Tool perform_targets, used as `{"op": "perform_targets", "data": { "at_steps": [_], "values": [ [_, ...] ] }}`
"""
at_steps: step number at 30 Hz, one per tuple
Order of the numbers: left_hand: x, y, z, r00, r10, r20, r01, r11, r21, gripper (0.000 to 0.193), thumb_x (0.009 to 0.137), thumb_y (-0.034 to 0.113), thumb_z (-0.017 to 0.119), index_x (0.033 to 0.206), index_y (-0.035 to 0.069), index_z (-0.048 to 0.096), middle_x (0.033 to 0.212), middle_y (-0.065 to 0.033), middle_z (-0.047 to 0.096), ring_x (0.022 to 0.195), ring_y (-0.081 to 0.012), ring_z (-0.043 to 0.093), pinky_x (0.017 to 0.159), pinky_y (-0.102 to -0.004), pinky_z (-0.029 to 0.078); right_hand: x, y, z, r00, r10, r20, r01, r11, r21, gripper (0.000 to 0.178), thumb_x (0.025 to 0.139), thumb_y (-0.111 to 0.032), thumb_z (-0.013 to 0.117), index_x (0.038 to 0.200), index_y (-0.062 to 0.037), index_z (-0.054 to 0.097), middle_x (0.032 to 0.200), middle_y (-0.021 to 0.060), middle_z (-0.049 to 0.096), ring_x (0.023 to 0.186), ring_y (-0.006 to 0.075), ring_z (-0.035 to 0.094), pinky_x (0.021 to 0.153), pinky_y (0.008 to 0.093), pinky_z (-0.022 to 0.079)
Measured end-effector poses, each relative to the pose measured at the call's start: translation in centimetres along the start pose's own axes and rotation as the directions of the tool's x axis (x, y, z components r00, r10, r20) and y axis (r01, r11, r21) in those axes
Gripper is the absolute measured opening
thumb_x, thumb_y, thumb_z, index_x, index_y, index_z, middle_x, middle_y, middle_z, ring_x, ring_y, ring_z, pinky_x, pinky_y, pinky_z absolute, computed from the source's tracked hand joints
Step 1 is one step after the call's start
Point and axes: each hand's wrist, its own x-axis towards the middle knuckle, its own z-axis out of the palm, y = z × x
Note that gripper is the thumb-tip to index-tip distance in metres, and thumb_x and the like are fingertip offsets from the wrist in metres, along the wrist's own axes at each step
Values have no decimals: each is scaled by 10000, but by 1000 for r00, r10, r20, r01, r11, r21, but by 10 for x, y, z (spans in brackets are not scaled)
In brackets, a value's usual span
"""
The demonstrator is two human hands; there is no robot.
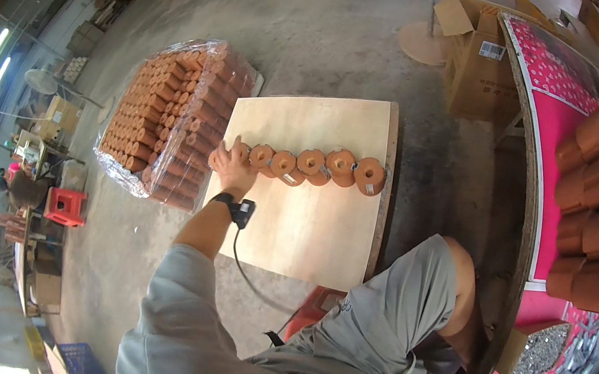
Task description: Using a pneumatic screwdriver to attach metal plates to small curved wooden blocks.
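Observation:
My left hand (233, 170) is closed around the leftmost reddish-brown cylinder (243, 151), at the left edge of a pale wooden board (292, 229). The cylinder has a hole through its middle, and my fingers partly cover it. To its right, several like cylinders (311, 161) stand in a row across the board, their holed ends facing up. Small pale labels show on some of them. A black strap with a small dark device (240, 212) is round my left wrist, and a cable hangs from it. My right hand is outside the picture.
Left of the board, a large stack of similar cylinders (145, 117) sits in clear plastic wrap. A pink-covered table (541, 140) at right bears more cylinders (593, 228) and a box of small metal parts (543, 351). Beyond stands an open cardboard box (484, 79); a red stool (65, 206) is far left.

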Motion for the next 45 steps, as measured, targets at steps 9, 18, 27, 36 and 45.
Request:
{"op": "perform_targets", "data": {
  "at_steps": [9, 18, 27, 36, 45],
  "values": [
    [16, -55, 10, 910, -150, 387, 121, 988, 98, 1036, 707, 333, 876, 1548, 389, 274, 1551, -258, 232, 1445, -488, 214, 1149, -540, 373, 0, -6, 14, 999, 19, -36, -19, 1000, -20, 300, 893, -122, 726, 1113, 12, 571, 807, 132, 675, 641, 189, 647, 527, 333, 535],
    [3, -46, 16, 942, -127, 311, 129, 992, 16, 973, 780, 250, 789, 1579, 343, 241, 1614, -230, 160, 1491, -474, 168, 1115, -532, 427, -2, -6, 18, 998, 19, -64, -20, 1000, -23, 311, 897, -129, 727, 1125, 14, 572, 808, 134, 678, 635, 189, 648, 522, 334, 537],
    [-130, -85, 8, 856, -507, 107, 512, 858, -33, 1060, 777, 445, 775, 1591, 105, 186, 1578, -351, 188, 1469, -491, 220, 1182, -568, 270, 1, -3, 20, 1000, -8, -26, 8, 1000, 7, 321, 901, -135, 728, 1138, 16, 573, 808, 137, 681, 629, 190, 650, 517, 335, 538],
    [-226, -85, 21, 580, -762, 289, 780, 622, 74, 1081, 777, 511, 747, 1585, 96, 162, 1559, -263, 255, 1451, -457, 241, 1170, -558, 269, -10, -16, 22, 990, -119, 81, 117, 993, 28, 331, 905, -142, 728, 1150, 18, 574, 808, 139, 684, 624, 190, 651, 512, 336, 539],
    [-152, 96, -14, 968, 250, -25, -228, 834, -502, 751, 858, 110, 708, 1501, 3, 335, 1546, -295, 292, 1443, -441, 270, 1167, -540, 264, -73, -127, -26, 617, -503, 605, 478, 850, 219, 342, 908, -149, 729, 1163, 20, 574, 809, 141, 687, 618, 190, 652, 507, 337, 541]
  ]
}}
